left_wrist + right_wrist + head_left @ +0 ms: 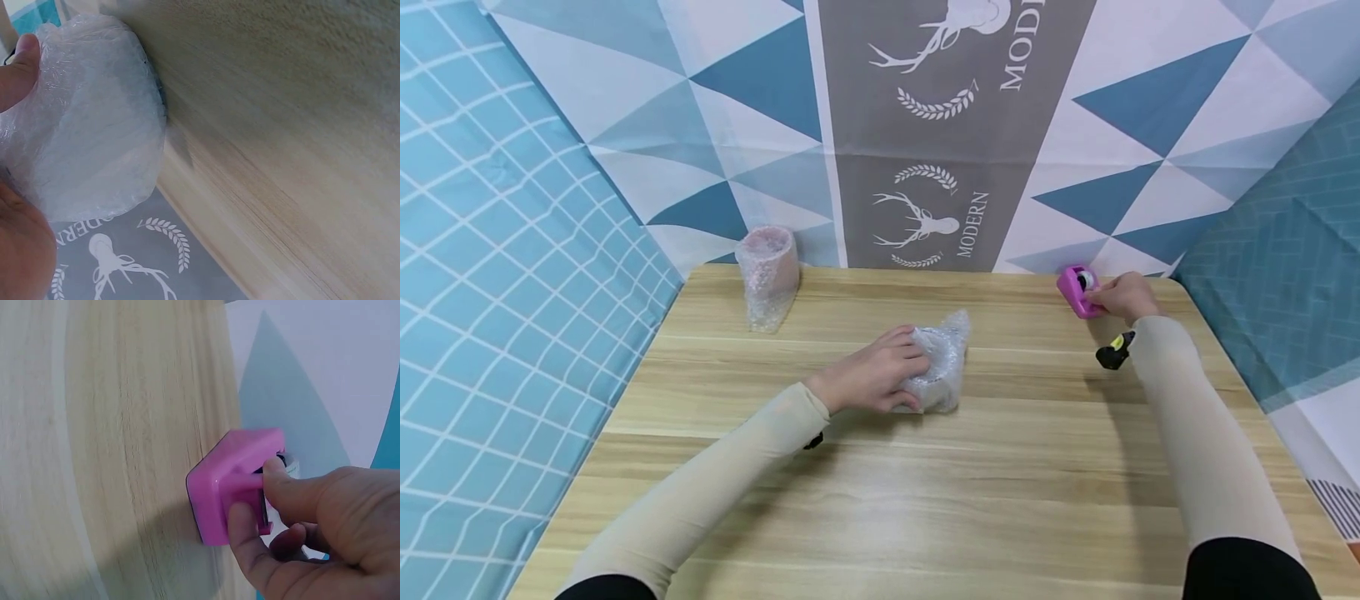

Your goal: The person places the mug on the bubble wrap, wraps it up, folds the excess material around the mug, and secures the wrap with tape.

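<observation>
Near the middle of the table, my left hand (883, 371) grips a bubble-wrapped package (946, 362), whose contents cannot be made out. In the left wrist view the wrapped package (103, 125) shows its pale, crinkled side, with fingers on its edges. At the far right, my right hand (1123, 297) holds a pink tape dispenser (1075, 292) between thumb and finger. Close up in the right wrist view, the thumb and a finger of the right hand (312, 531) pinch the pink dispenser (209, 494) at its tape side; part of the clear roll shows behind the thumb.
A bubble-wrapped cylinder (769, 275) stands at the back left of the wooden table (880, 500). Patterned cloth (760, 117) hangs behind the table's back edge, and blue checked cloth (512, 292) borders its left side.
</observation>
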The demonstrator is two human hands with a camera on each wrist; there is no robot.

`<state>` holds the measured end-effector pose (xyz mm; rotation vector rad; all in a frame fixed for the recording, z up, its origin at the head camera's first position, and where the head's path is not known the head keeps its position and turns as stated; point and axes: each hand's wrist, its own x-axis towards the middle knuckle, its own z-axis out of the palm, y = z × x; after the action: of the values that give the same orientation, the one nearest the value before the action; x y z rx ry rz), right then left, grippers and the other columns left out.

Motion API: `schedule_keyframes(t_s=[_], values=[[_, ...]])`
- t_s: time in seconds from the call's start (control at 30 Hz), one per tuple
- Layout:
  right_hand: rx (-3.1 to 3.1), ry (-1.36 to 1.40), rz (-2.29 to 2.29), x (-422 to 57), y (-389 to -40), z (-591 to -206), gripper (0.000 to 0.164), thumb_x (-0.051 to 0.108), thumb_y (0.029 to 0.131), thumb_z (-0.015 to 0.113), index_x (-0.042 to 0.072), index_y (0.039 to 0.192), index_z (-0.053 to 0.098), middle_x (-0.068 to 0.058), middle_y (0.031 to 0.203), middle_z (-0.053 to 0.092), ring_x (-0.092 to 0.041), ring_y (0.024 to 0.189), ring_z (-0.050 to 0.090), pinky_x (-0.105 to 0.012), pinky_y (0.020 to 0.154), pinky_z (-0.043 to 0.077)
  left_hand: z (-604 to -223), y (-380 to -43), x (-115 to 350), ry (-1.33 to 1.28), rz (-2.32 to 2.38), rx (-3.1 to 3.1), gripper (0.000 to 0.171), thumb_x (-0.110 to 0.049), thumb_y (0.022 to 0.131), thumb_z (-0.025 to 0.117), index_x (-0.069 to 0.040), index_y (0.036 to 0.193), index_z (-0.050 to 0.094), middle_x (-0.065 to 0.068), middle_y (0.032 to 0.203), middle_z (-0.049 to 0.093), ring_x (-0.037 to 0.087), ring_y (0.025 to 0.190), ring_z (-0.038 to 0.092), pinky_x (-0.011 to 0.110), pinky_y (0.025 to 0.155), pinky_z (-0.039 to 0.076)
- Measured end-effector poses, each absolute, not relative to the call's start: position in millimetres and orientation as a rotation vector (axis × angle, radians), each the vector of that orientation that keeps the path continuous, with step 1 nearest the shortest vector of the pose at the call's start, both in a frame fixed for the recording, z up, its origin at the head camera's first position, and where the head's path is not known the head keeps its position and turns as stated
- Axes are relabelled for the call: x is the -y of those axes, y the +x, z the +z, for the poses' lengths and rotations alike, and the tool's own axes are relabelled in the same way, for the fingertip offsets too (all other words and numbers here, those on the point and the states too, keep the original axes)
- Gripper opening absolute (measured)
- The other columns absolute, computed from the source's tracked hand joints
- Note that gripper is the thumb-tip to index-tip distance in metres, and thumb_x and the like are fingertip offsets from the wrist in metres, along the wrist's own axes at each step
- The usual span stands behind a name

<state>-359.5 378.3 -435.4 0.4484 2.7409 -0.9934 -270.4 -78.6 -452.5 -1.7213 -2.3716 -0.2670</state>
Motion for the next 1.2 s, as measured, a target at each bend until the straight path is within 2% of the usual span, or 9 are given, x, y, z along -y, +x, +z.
schedule_keyframes(t_s=[0.1, 0.33, 0.63, 0.73, 0.8, 0.87, 0.97, 1.07, 1.2], values=[[-2.735, 0.471, -1.048, -379, -358, -438, 0.051, 0.034, 0.099, 0.066, -0.015, 0.116, 0.063, -0.014, 0.085, 0.069, -0.023, 0.08, 0.06, -0.032, 0.069, 0.056, -453, -270, 78, -1.72, -0.257, 2.373, 0.044, -0.049, 0.086, 0.077, -0.012, 0.1, 0.058, 0.0, 0.096, 0.065, 0.022, 0.112, 0.06, 0.05, 0.127, 0.027], [-2.569, 0.484, -1.299, -383, -358, -444, 0.071, 0.046, 0.106, 0.045, -0.017, 0.14, 0.043, -0.022, 0.121, 0.055, -0.019, 0.098, 0.063, -0.028, 0.085, 0.062, -452, -269, 79, -1.708, -0.247, 2.391, 0.044, -0.049, 0.086, 0.078, -0.012, 0.1, 0.058, 0.0, 0.096, 0.065, 0.022, 0.112, 0.06, 0.048, 0.128, 0.025], [-2.369, 0.649, -1.635, -378, -355, -447, 0.068, 0.038, 0.108, 0.041, -0.01, 0.153, 0.026, -0.015, 0.124, 0.046, -0.009, 0.09, 0.06, -0.019, 0.083, 0.06, -453, -270, 77, -1.712, -0.246, 2.419, 0.043, -0.05, 0.087, 0.077, -0.013, 0.1, 0.059, -0.001, 0.095, 0.064, 0.021, 0.112, 0.059, 0.047, 0.129, 0.024], [-2.283, 0.626, -1.758, -378, -354, -447, 0.052, 0.03, 0.108, 0.044, -0.006, 0.144, 0.037, -0.011, 0.117, 0.049, -0.009, 0.089, 0.061, -0.02, 0.085, 0.06, -453, -271, 78, -1.704, -0.249, 2.415, 0.043, -0.05, 0.086, 0.077, -0.013, 0.099, 0.058, -0.002, 0.094, 0.064, 0.021, 0.111, 0.059, 0.047, 0.128, 0.025], [-2.168, 0.632, -1.886, -379, -350, -446, 0.033, 0.023, 0.107, 0.045, -0.004, 0.125, 0.051, -0.008, 0.106, 0.055, -0.009, 0.085, 0.065, -0.022, 0.085, 0.061, -454, -271, 77, -1.707, -0.256, 2.413, 0.043, -0.049, 0.086, 0.078, -0.013, 0.099, 0.058, -0.002, 0.094, 0.063, 0.021, 0.111, 0.059, 0.047, 0.128, 0.025], [-2.041, 0.664, -2.008, -379, -346, -443, 0.018, 0.013, 0.103, 0.044, 0.0, 0.105, 0.056, -0.005, 0.093, 0.059, -0.009, 0.081, 0.068, -0.024, 0.085, 0.062, -453, -270, 76, -1.714, -0.262, 2.408, 0.043, -0.049, 0.086, 0.078, -0.013, 0.098, 0.058, -0.002, 0.093, 0.063, 0.021, 0.11, 0.059, 0.048, 0.128, 0.025], [-1.923, 0.709, -2.102, -378, -341, -438, 0.017, 0.011, 0.103, 0.045, 0.004, 0.095, 0.058, -0.002, 0.085, 0.062, -0.01, 0.078, 0.071, -0.025, 0.085, 0.062, -454, -271, 77, -1.713, -0.265, 2.397, 0.042, -0.048, 0.086, 0.078, -0.013, 0.098, 0.057, -0.001, 0.093, 0.063, 0.022, 0.11, 0.059, 0.048, 0.128, 0.025], [-1.987, 0.693, -2.047, -376, -340, -439, 0.019, 0.015, 0.104, 0.047, 0.001, 0.113, 0.055, -0.005, 0.1, 0.06, -0.009, 0.085, 0.069, -0.023, 0.09, 0.06, -454, -271, 78, -1.7, -0.261, 2.389, 0.042, -0.048, 0.086, 0.078, -0.013, 0.096, 0.057, -0.001, 0.092, 0.062, 0.022, 0.109, 0.059, 0.048, 0.128, 0.026], [-2.054, 0.649, -1.966, -373, -337, -444, 0.041, 0.018, 0.106, 0.046, -0.002, 0.142, 0.042, -0.01, 0.118, 0.056, -0.012, 0.094, 0.069, -0.026, 0.097, 0.058, -454, -271, 79, -1.696, -0.271, 2.387, 0.043, -0.049, 0.087, 0.077, -0.013, 0.095, 0.056, -0.002, 0.09, 0.062, 0.021, 0.108, 0.059, 0.048, 0.128, 0.025]])
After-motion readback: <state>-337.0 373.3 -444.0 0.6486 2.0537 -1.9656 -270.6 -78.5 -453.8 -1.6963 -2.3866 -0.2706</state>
